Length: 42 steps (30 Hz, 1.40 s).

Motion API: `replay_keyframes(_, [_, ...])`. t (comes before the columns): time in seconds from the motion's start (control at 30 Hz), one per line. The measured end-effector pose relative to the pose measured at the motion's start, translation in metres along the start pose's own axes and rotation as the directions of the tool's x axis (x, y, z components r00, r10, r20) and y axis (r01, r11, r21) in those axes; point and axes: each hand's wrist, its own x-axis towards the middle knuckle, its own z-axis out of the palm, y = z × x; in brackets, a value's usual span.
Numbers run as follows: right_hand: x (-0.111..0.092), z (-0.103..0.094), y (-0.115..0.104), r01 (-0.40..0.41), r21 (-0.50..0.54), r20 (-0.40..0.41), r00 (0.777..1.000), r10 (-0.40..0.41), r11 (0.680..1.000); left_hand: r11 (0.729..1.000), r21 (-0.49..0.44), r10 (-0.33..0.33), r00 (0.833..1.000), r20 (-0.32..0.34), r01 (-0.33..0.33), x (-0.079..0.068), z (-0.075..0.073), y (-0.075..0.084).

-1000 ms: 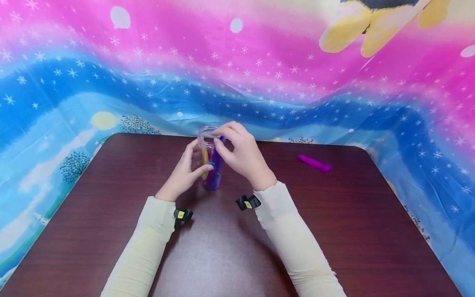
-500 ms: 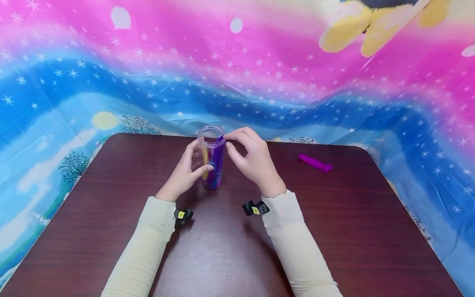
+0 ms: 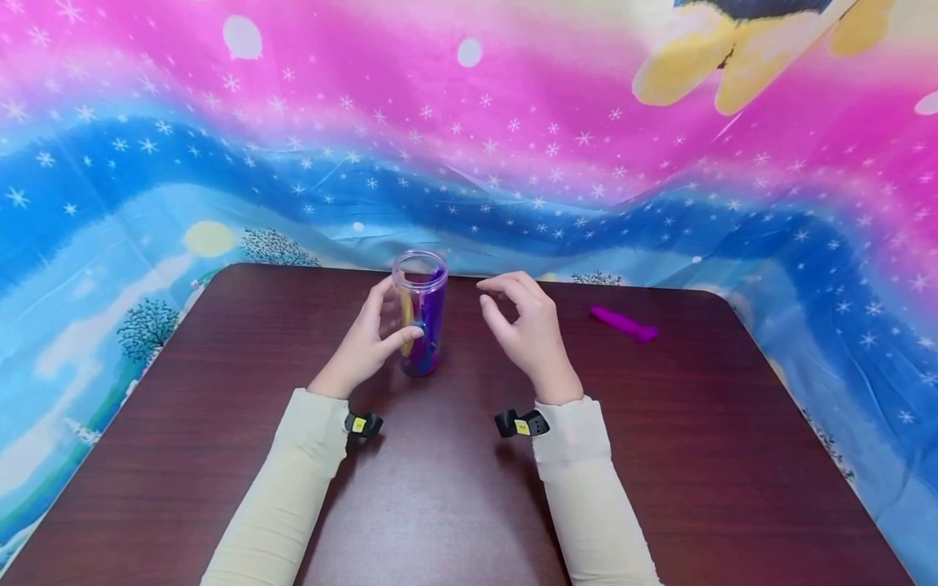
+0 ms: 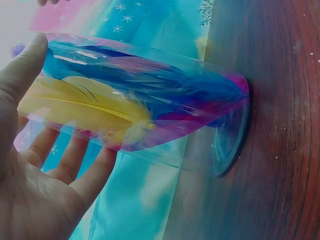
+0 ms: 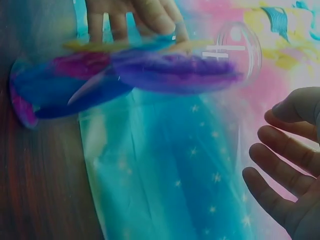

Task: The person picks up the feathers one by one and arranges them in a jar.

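A tall clear jar (image 3: 421, 285) without a lid stands upright on the table, with several feathers inside. Through its wall in the left wrist view show a yellow feather (image 4: 85, 105) and blue and magenta ones; a purple feather (image 5: 170, 72) lies along the side facing the right wrist camera. My left hand (image 3: 366, 342) grips the jar from the left, its thumb across the front and its fingers behind. To the jar's right and apart from it, my right hand (image 3: 529, 334) hovers with loosely bent fingers (image 5: 280, 145), holding nothing.
A slim magenta piece (image 3: 623, 323), too small to identify surely, lies on the dark brown wooden table (image 3: 733, 456) right of my right hand. A pink and blue patterned cloth (image 3: 469, 138) hangs around the table's back and sides.
My right hand has left the jar's mouth, moving right and slightly toward me, its fingers now free of the jar. My left hand and the jar have hardly moved.
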Motion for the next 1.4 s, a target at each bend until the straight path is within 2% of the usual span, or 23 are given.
replay_keyframes(0.37, [-0.009,-0.010,0.023,-0.114,-0.046,-0.034,0.993,0.112,0.992,1.000,0.000,0.006,1.000,-0.005,-0.006,-0.001,-0.001,-0.001])
replay_keyframes(0.67, [-0.013,-0.026,0.041,-0.250,-0.072,-0.054,0.968,0.247,0.965,1.000,-0.013,-0.018,1.000,-0.002,0.018,0.001,-0.002,-0.001])
replay_keyframes(0.83, [-0.017,-0.037,0.055,-0.328,-0.090,-0.092,0.943,0.320,0.940,0.999,-0.026,-0.018,1.000,0.000,0.018,0.001,-0.002,0.000])
replay_keyframes(1.17, [-0.030,-0.054,0.082,-0.478,-0.153,-0.131,0.877,0.462,0.865,1.000,-0.009,0.003,1.000,-0.001,-0.003,0.001,-0.001,-0.002])
replay_keyframes(1.4, [-0.035,-0.060,0.097,-0.531,-0.175,-0.152,0.847,0.510,0.829,1.000,-0.014,-0.001,1.000,0.005,0.001,0.000,-0.001,-0.001])
